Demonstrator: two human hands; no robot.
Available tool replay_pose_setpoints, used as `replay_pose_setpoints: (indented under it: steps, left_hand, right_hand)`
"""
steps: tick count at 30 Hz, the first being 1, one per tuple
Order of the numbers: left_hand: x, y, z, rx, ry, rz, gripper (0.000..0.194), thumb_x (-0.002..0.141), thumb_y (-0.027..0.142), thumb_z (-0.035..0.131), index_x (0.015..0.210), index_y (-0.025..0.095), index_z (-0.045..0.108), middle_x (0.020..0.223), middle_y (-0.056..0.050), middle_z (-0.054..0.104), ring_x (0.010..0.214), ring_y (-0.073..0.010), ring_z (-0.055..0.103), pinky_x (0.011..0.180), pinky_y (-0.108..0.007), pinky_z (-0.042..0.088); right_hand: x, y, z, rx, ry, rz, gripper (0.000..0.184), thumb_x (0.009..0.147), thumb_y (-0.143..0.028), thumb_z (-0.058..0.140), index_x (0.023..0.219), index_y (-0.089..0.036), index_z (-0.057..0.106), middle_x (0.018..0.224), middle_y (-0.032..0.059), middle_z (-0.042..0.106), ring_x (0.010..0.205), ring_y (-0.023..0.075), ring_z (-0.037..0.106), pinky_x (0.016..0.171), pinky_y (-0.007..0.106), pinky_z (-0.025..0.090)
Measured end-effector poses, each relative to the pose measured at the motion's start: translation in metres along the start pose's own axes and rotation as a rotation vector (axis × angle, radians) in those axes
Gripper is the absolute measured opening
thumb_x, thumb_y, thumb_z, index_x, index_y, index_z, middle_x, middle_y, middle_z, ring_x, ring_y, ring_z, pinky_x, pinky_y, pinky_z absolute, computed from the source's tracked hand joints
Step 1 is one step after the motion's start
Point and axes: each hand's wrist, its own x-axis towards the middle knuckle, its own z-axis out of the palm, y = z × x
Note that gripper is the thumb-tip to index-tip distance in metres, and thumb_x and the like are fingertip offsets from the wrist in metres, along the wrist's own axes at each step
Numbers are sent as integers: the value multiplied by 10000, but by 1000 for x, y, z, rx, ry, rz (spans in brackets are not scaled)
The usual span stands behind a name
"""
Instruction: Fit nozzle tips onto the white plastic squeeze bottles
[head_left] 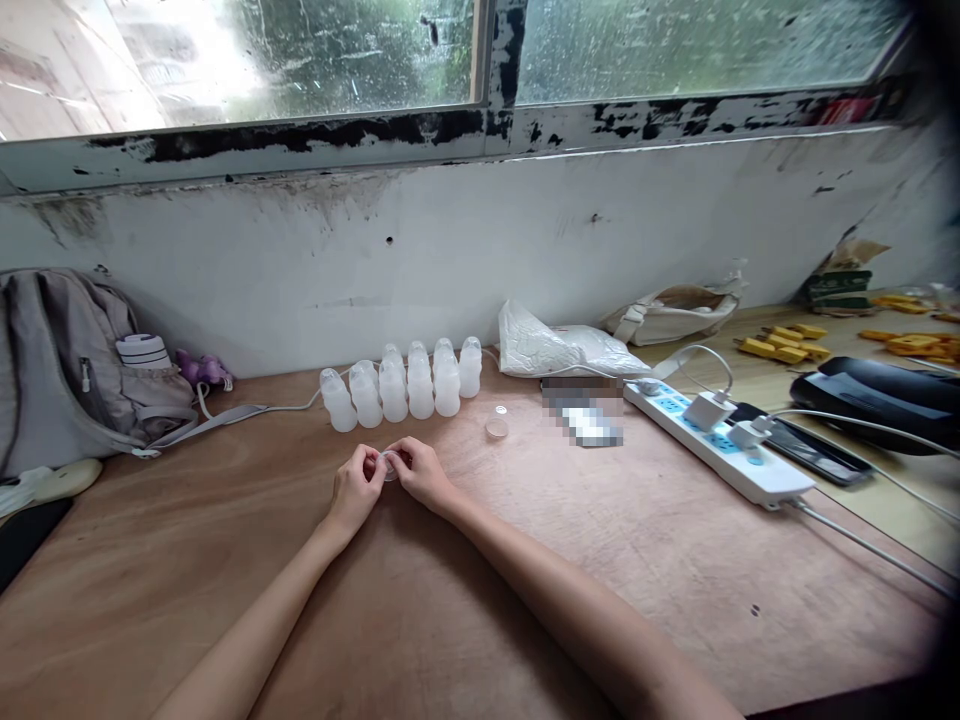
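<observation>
My left hand [354, 494] and my right hand [421, 476] meet over the wooden table, fingertips pinched together. Between them is a small clear plastic piece [389, 473], mostly covered by the fingers; its exact kind I cannot make out. Just beyond the hands stand several frosted white plastic bottles [393, 390] in a row, upright, with clear tops. To the right of my right hand, a shallow clear round cap [496, 429] lies on the table, with a tiny white ring-like piece [501, 410] at its far side.
A grey backpack [52, 370] leans at the left, with a purple toy [204, 369] beside it. Along the wall lie a white plastic bag [562, 345] and a cream pouch [675, 315]. A power strip [720, 440] with chargers and cables, plus a phone [806, 450], occupies the right.
</observation>
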Motion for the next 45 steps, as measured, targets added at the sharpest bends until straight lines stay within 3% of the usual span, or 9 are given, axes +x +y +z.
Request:
replay_pose_setpoints:
  steps: [9, 13, 18, 32, 39, 45]
  left_hand:
    - [-1, 2, -1, 38, 10, 9, 128, 761, 333, 470, 739, 209, 494, 628, 13, 577, 579, -150, 574, 563, -236, 419]
    - [1, 3, -2, 7, 25, -6, 166, 797, 348, 435, 801, 197, 502, 710, -15, 621, 622, -148, 607, 598, -239, 457]
    - [1, 4, -2, -10, 15, -19, 199, 805, 365, 433, 898, 202, 498, 769, -30, 645, 645, -159, 629, 609, -253, 480]
    - [-1, 5, -2, 47, 6, -12, 105, 749, 317, 481, 719, 217, 497, 589, 34, 558, 553, -138, 562, 557, -221, 415]
    - [1, 4, -4, -30, 14, -49, 213, 819, 327, 400, 985, 219, 479, 798, -28, 669, 667, -164, 649, 604, -251, 484]
    - [1, 2, -3, 7, 11, -56, 169, 797, 367, 425, 840, 216, 486, 678, -17, 662, 613, -182, 643, 552, -247, 454]
  right_hand:
    - [-1, -4, -1, 21, -2, 21, 118, 745, -147, 501, 735, -157, 618, 678, 24, 608, 612, 124, 528, 586, 232, 417]
    - [-1, -5, -3, 76, -3, 53, 123, 765, -210, 506, 810, -159, 608, 739, 25, 625, 647, 123, 551, 607, 231, 440]
    - [0, -1, -2, 179, -31, 121, 128, 768, -249, 502, 800, -160, 588, 640, -6, 591, 576, 111, 542, 544, 214, 446]
    - [-1, -6, -4, 196, -41, 130, 59, 698, -163, 531, 675, -162, 586, 598, -27, 564, 575, 102, 509, 554, 207, 424]
    - [-2, -1, -1, 363, -81, 233, 160, 755, -302, 516, 840, -167, 538, 662, -9, 580, 486, 93, 527, 432, 202, 442]
    - [-3, -6, -2, 225, -51, 138, 85, 746, -237, 508, 766, -172, 559, 601, -28, 568, 518, 90, 506, 495, 192, 425]
